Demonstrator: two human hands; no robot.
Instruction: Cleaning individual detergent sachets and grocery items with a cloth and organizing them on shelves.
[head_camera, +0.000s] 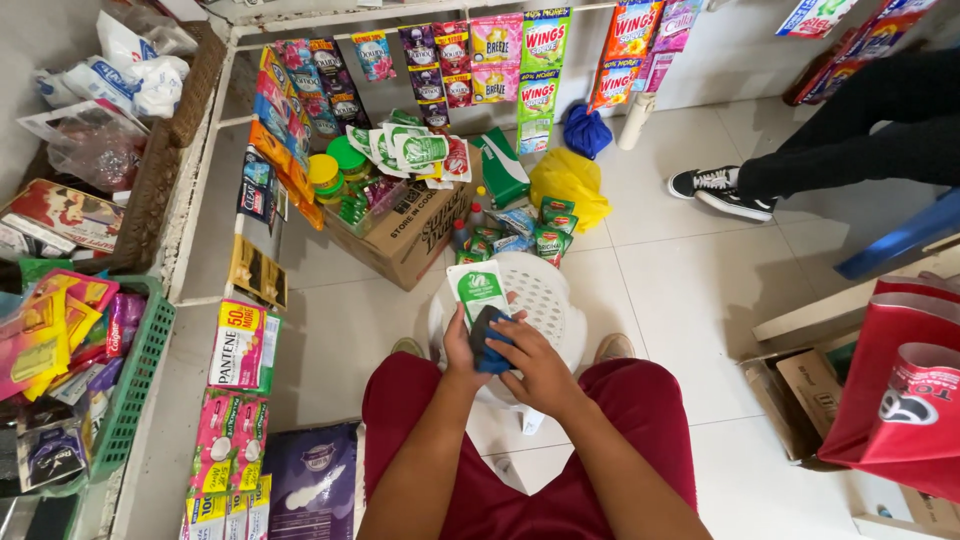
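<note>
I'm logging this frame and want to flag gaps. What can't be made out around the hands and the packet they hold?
Head view only:
- The dark blue thing: mostly covered by the right hand; its kind cannot be told.
- Green-and-white packet: its lower end is hidden behind the left hand and the blue thing.
- White perforated stool: its near side is hidden by both hands.
- Seated person: cut off by the right edge.

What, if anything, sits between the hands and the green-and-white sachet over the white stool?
Nothing visible does. The left hand already touches the green-and-white sachet at its lower edge, and the right hand presses a dark blue cloth against it. Both are over the white stool.
</note>
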